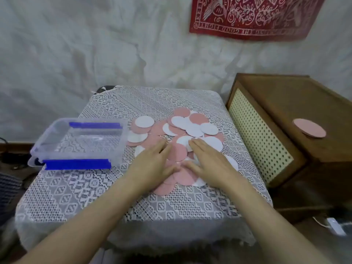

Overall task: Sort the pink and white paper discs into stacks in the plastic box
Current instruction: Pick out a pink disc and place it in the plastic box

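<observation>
1. The discs lay in one loose, overlapping heap on the desk (95, 197), which was covered in a white lace cloth (190, 204). They were flat paper circles of about the same size, with pink discs (178, 152) and white discs (144, 121) mixed and unsorted.
2. The heap filled the middle and right part of the desk. Its leftmost discs lay just beside the right wall of the plastic box (82, 153).
3. The plastic box was clear, with blue clips (78, 164) on its near and far sides. It sat at the desk's left edge, and the lace pattern showed through its bottom.
4. The left hand (152, 161) lay flat on the near part of the heap, fingers straight and together, gripping nothing.
5. The right hand (209, 161) lay the same way just beside it, palm down on the discs with fingers extended. A pink disc showed between the two hands.
6. A lone pink disc (309, 128) rested on top of the wooden cabinet (304, 103), well apart from the heap.
7. Bare lace stretched between the heap and the desk's near edge, and behind the heap toward the far edge.
8. On the right, the heap came near the desk's edge, with the cabinet standing close alongside and taller than the desk.
</observation>
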The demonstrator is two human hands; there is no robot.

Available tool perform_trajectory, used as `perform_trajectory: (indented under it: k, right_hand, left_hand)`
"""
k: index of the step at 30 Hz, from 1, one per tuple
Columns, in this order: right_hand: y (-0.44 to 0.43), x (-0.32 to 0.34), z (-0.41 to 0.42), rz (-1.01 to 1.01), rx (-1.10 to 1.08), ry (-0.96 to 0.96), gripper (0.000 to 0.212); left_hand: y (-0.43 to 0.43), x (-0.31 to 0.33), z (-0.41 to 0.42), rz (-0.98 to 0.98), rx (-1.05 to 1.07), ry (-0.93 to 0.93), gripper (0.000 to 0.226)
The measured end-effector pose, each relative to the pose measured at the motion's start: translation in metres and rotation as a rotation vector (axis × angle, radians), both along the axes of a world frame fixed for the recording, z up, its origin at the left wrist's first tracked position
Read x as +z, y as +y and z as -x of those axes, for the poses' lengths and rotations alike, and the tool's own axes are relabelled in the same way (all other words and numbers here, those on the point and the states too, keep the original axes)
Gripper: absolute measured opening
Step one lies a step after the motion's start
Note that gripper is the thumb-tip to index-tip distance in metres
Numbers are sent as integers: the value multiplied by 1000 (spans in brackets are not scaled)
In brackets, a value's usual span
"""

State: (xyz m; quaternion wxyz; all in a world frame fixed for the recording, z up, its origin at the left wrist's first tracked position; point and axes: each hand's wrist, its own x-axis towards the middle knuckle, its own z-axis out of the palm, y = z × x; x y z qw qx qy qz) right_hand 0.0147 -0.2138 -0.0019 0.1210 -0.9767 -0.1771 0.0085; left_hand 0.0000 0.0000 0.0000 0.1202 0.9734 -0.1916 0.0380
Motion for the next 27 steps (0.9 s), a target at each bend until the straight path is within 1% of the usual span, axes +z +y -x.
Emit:
perform_trajectory:
  k: [2, 4, 8, 14, 16, 20, 22, 25, 27]
  right_hand:
    - [2, -5, 7, 27, 14, -10, 78]
    - [3, -8, 9, 15, -4, 4, 75]
    - [3, -14, 10, -27, 11, -60, 68]
    - [1, -17, 11, -201, 37, -109, 48]
    - [0, -11, 10, -209, 39, -73, 47]
    - [-1, 6, 5, -85, 84, 67, 51]
    - [4, 11, 5, -129, 86, 61, 41]
    - [13, 9, 6, -189, 81, -2, 23]
    - [14, 8, 9, -321, 36, 19, 15]
  left_hand:
    - [7, -6, 8, -8, 14, -51, 69]
    - [13, -13, 11, -11, 38, -53, 66]
    - [9, -24, 16, 9, 77, -81, 71]
    - [9, -32, 13, 77, 116, -108, 83]
    - [10, -34, 11, 90, 121, -112, 80]
    - [10, -38, 11, 84, 134, -151, 73]
    - [10, -38, 12, 90, 146, -162, 69]
    - [9, -34, 15, 108, 98, -204, 68]
    - [9, -30, 18, 144, 60, -184, 68]
